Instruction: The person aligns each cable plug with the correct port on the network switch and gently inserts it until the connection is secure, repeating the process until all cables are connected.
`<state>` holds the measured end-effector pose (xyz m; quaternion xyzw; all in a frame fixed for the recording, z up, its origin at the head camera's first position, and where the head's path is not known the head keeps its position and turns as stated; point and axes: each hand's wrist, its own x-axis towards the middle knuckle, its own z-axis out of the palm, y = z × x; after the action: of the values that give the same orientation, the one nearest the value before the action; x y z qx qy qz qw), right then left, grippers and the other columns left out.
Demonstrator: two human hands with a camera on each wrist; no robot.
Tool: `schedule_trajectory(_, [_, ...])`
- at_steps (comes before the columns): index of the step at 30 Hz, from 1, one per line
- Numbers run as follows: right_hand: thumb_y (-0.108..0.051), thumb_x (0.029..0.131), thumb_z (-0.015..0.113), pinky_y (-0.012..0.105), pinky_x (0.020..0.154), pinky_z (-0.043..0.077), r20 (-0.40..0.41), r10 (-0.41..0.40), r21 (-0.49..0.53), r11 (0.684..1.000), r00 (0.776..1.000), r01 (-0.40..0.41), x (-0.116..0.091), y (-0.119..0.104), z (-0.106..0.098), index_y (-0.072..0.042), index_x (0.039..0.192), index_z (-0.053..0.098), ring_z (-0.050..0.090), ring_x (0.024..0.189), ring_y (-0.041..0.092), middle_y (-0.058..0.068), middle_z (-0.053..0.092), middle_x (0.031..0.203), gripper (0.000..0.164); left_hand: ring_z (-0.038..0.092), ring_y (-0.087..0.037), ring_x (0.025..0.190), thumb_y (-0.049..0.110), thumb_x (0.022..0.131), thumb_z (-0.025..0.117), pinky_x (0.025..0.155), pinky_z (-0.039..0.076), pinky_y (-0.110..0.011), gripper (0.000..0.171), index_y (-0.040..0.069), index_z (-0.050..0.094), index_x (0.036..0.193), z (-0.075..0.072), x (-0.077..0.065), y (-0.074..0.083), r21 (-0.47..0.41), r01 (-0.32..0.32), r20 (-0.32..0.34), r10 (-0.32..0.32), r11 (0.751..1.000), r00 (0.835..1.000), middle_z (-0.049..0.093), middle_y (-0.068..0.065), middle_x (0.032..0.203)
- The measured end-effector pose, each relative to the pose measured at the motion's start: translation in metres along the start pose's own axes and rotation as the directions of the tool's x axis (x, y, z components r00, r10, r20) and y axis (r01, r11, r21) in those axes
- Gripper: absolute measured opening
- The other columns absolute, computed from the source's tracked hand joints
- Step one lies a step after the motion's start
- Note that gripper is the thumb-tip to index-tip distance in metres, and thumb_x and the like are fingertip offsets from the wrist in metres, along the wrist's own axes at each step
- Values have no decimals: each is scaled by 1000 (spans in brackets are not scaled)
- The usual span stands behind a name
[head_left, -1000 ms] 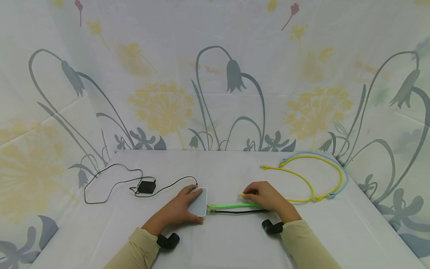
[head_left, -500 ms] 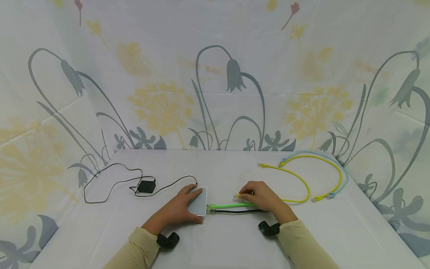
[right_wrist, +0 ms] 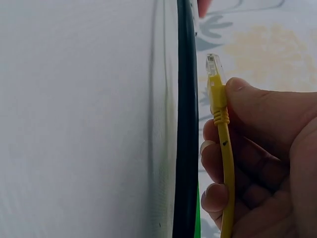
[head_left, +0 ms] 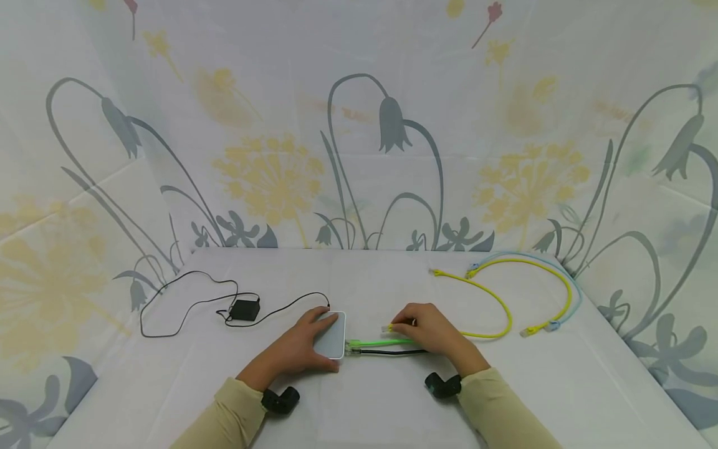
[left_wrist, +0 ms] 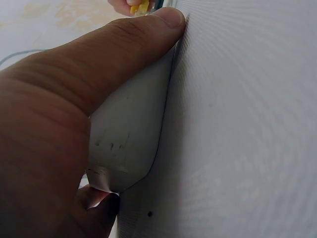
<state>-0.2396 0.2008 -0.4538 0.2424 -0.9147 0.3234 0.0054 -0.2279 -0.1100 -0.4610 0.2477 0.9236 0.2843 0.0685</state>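
Observation:
My left hand (head_left: pixel 297 343) grips a small white network switch (head_left: pixel 332 340), thumb along its near side and fingers at its far side. In the left wrist view the thumb lies along the edge of the switch (left_wrist: pixel 131 129). My right hand (head_left: pixel 429 327) pinches a yellow Ethernet cable just behind its clear plug (right_wrist: pixel 216 94), which points left toward the switch. Plugged into the switch's right side are a green Ethernet cable (head_left: pixel 384 342) and a black Ethernet cable (head_left: pixel 387 352). Both run right, under or behind my right hand, where their far parts are hidden.
A black power adapter (head_left: pixel 245 310) lies left on the white table, its thin cord (head_left: pixel 291 304) running to the switch's back. At the back right lie another yellow cable (head_left: pixel 568 290) and a light blue cable (head_left: pixel 580 299). A flowered curtain (head_left: pixel 359 187) stands behind.
My right hand has moved left toward the switch, drawing the yellow Ethernet cable along; its loose far end shifted slightly left too. My left hand has stayed on the switch.

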Motion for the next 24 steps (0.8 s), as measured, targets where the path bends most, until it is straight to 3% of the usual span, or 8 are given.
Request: schedule_trajectory(24, [-27, 91, 67, 21, 69, 46, 10, -15, -4, 1000, 1000, 15, 7, -13, 12, -20, 96, 74, 54, 75, 1, -13, 67, 88, 11, 38, -27, 136, 51, 66, 85, 100, 41, -45, 99, 20, 41, 148, 1, 2, -2, 2, 7, -3, -7, 1000, 1000, 27, -7, 156])
